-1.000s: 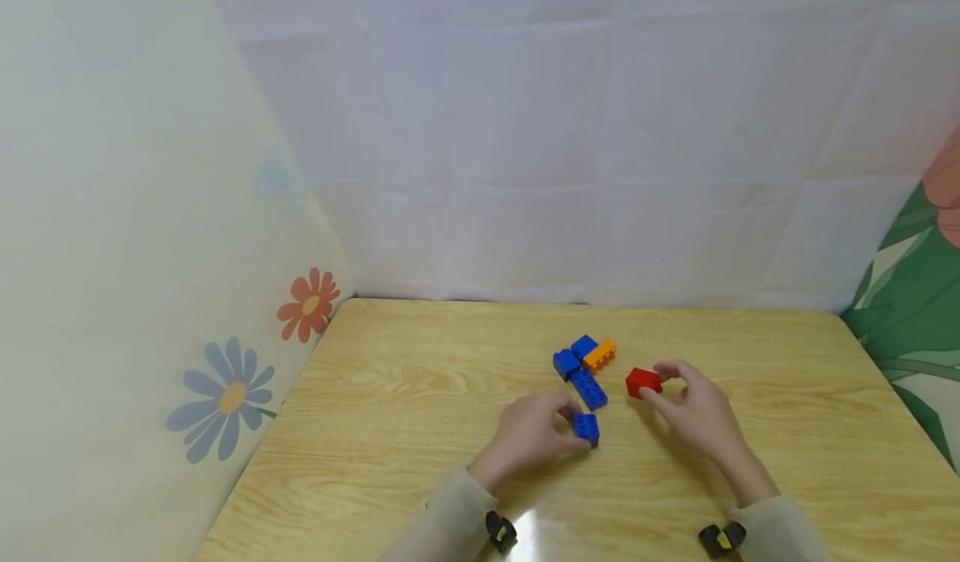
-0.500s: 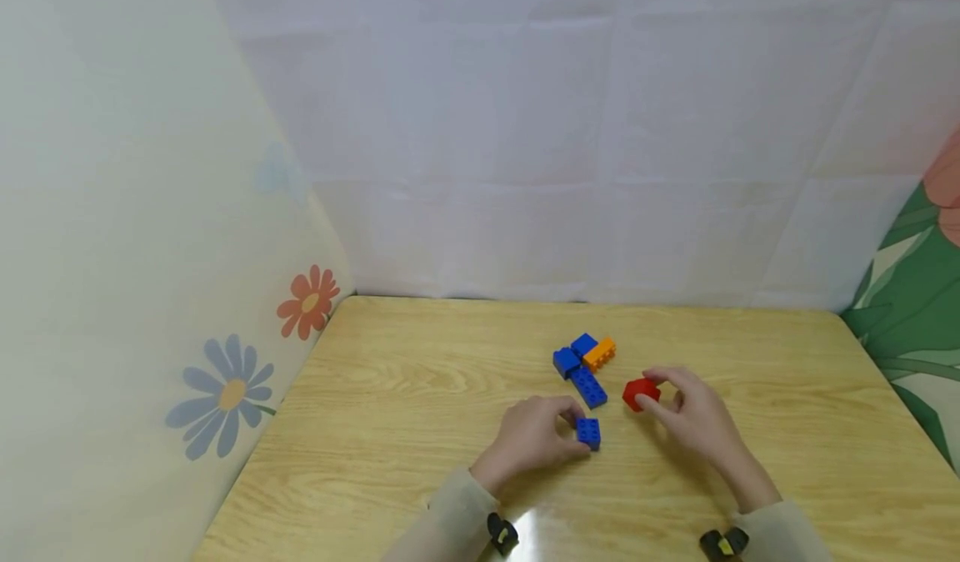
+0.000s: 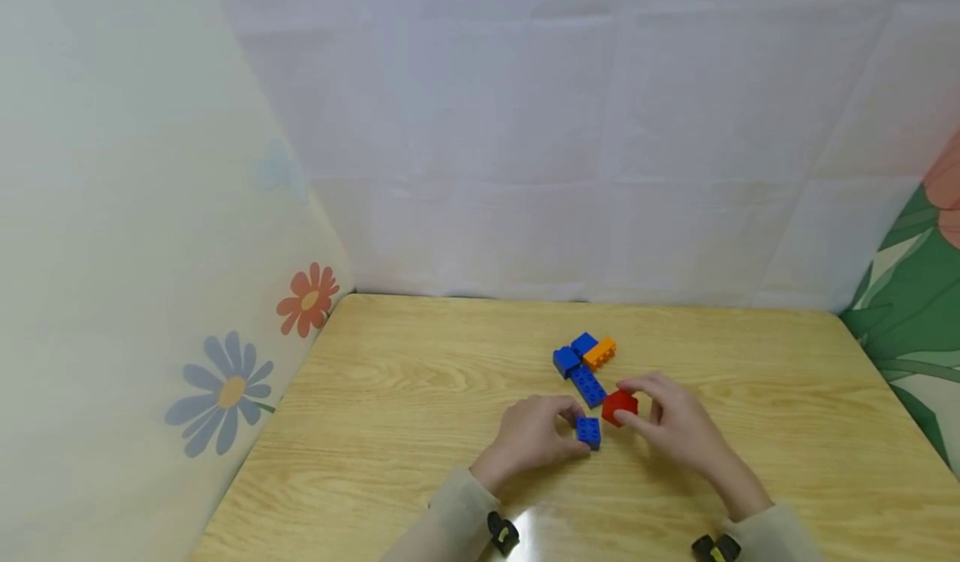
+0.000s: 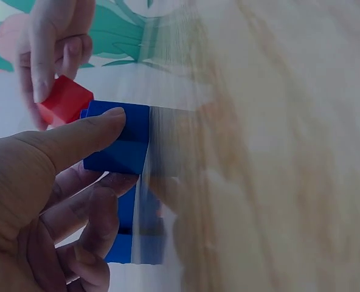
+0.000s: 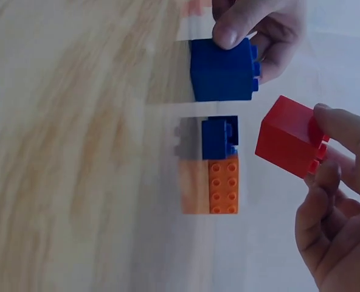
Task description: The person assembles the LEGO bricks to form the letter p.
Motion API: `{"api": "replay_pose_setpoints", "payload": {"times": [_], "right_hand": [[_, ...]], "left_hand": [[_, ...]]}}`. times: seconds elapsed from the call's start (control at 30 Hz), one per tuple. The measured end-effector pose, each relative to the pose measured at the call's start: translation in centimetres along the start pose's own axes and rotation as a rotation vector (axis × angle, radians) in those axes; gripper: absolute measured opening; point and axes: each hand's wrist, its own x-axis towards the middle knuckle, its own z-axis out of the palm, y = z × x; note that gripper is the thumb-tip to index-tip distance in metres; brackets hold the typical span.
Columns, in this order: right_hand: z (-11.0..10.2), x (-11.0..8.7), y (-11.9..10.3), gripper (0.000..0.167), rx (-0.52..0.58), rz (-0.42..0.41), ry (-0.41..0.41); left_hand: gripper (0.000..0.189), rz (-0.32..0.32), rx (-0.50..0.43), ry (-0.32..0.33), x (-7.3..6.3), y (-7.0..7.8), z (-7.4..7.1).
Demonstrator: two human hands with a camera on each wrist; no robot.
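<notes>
With thumb and fingers my left hand [image 3: 531, 435] grips a small blue toy brick [image 3: 588, 433] on the table, its studs facing up. My right hand [image 3: 673, 420] pinches a red toy brick [image 3: 619, 408], held tilted above the table just right of that blue brick. In the right wrist view the red brick [image 5: 289, 135] has its studs turned toward my right palm, and a gap separates it from the blue brick [image 5: 221, 70]. From the left wrist the red brick [image 4: 65, 100] shows behind the blue one [image 4: 116, 137], under my left thumb.
Beyond my hands lies a loose group: a long blue brick [image 3: 588, 387], a blue brick [image 3: 567, 362], another blue brick [image 3: 584, 344] and an orange brick [image 3: 600, 353]. The wood-grain table [image 3: 420, 362] meets a pale cloth wall [image 3: 480, 237] at the back.
My right hand has moved left and slightly nearer with the red brick, turning it, toward the blue brick. My left hand shifted the blue brick slightly, then stayed still.
</notes>
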Motion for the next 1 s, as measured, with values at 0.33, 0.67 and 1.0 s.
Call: {"api": "replay_pose_setpoints", "payload": {"times": [0.33, 0.67, 1.0], "right_hand": [[0.8, 0.5, -1.7, 0.038, 0.039, -0.083, -0.068], [1.9, 0.9, -1.9, 0.031, 0.06, -0.115, -0.087], [2.1, 0.8, -1.6, 0.032, 0.127, -0.081, -0.14]], "left_hand": [[0.03, 0.002, 0.017, -0.009, 0.1, -0.1, 0.0], [0.03, 0.022, 0.029, 0.009, -0.1, 0.3, -0.3], [0.032, 0.024, 0.019, 0.0, 0.0, 0.2, -0.3]]}}
